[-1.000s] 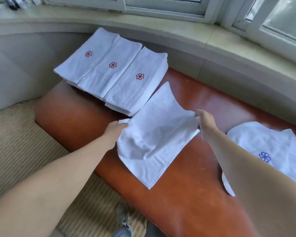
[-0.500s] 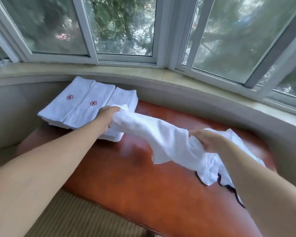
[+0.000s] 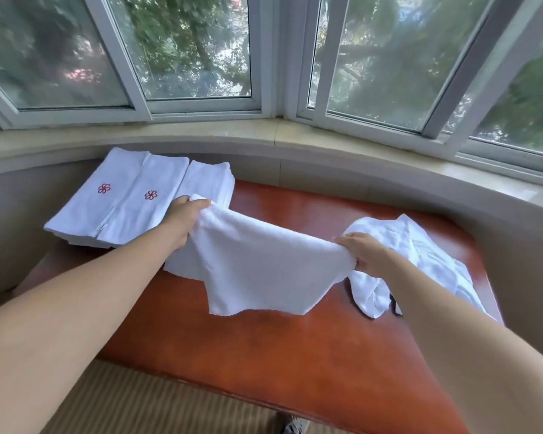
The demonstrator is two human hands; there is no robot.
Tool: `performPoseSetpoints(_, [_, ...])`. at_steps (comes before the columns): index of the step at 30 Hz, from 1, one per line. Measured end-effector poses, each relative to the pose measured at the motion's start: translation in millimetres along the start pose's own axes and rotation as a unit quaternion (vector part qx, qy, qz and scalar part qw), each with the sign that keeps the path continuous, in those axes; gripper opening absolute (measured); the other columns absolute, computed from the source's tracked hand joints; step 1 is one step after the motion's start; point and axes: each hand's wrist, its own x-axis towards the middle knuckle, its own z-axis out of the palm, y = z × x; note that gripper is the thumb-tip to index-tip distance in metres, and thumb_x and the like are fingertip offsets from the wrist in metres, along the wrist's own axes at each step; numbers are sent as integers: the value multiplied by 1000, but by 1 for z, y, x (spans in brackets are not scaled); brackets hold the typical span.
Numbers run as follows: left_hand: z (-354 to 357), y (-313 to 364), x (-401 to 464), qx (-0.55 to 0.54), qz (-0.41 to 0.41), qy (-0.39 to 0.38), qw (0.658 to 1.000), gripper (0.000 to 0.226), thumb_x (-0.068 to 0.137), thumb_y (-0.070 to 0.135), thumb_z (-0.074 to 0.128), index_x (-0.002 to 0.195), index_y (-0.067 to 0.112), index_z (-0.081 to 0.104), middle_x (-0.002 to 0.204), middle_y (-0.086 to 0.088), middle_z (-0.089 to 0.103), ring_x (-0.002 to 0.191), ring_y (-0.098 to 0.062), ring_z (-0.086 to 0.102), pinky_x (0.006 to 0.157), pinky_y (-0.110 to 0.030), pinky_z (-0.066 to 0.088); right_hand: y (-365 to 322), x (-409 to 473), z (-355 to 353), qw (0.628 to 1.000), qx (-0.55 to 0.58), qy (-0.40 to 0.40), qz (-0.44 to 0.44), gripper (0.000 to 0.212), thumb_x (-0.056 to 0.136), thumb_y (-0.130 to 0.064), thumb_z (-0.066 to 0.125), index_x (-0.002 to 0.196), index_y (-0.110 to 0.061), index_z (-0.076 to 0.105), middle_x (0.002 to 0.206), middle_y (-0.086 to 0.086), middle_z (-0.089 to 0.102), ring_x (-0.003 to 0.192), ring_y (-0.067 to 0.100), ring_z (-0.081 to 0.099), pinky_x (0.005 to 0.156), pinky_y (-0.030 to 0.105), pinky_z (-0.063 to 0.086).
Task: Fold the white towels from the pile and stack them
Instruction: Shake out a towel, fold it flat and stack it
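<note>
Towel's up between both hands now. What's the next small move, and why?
Probably lower the held towel flat onto the wooden table and square it: the left hand and right hand grip its top edge, yet it sags, bunched and unfolded.

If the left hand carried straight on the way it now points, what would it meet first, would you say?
Most likely the right-hand folded stack just beyond the left hand, which holds the towel. Depth is unclear; the hand may pass above it.
</note>
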Motion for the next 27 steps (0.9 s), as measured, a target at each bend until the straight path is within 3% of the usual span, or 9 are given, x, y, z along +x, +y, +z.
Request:
performPoseSetpoints(4, [0,6,7,-6,0,9,1000,52,78,39,75,121,12,63,126,-12,66,119,-35,63,98,-48,51,1,8,-3,996,-37,51,59,14,82,-27,69,80,-15,74,79,5,64,69,24,61,65,32,48])
performPoseSetpoints(7, [-2,9,13,-22,-8,8,1000,48,79,36,73,119,11,65,123,-12,69,119,-37,64,96,-46,53,3,16,-12,989,34,109,96,15,86,-22,68,96,-10,69,81,5,61,71,24,60,62,31,48])
performPoseSetpoints(10, [0,9,17,-11,-7,7,1000,30,86,30,72,109,12,66,123,-15,69,111,-34,67,87,-40,52,7,25,-22,981,136,124,54,18,95,-22,64,109,-12,62,108,11,64,95,27,61,94,45,56])
performPoseSetpoints(11, [1,10,19,-7,-9,4,1000,24,87,29,72,105,14,66,122,-14,69,106,-31,68,90,-41,53,7,23,-24,982,142,109,52,18,96,-24,64,108,-12,64,109,11,66,95,27,63,94,46,57])
performPoseSetpoints(14, [5,15,21,31,-13,-19,999,31,90,30,71,116,16,64,125,-8,67,111,-26,65,104,-44,52,-1,13,-30,992,121,32,36,8,96,-25,67,99,-18,70,94,2,70,74,16,68,63,30,57])
performPoseSetpoints(16, [6,23,21,58,-4,-22,998,39,90,30,72,125,19,60,126,-4,63,116,-24,62,102,-43,53,-8,12,-39,987,147,60,-28,11,98,-19,64,103,-22,73,85,-5,66,61,4,62,50,19,48])
performPoseSetpoints(19, [5,33,21,14,-6,0,1000,42,88,25,74,126,25,57,121,-3,61,106,-20,63,91,-37,57,-19,10,-54,958,232,137,-97,22,96,-12,62,105,-23,77,90,-2,67,75,9,61,69,21,50])
performPoseSetpoints(22, [4,38,22,-35,-13,-10,999,24,92,19,71,115,21,63,113,-3,66,92,-17,62,84,-32,56,-24,5,-61,954,229,154,-116,22,92,-10,62,96,-23,79,93,2,66,77,15,58,78,27,50])
performPoseSetpoints(27, [5,41,18,-33,-9,-50,998,10,93,12,70,103,15,71,98,-3,69,88,-16,64,95,-32,55,-31,-9,-73,962,135,184,-151,26,89,-6,60,94,-22,80,92,5,66,84,21,53,80,35,46])
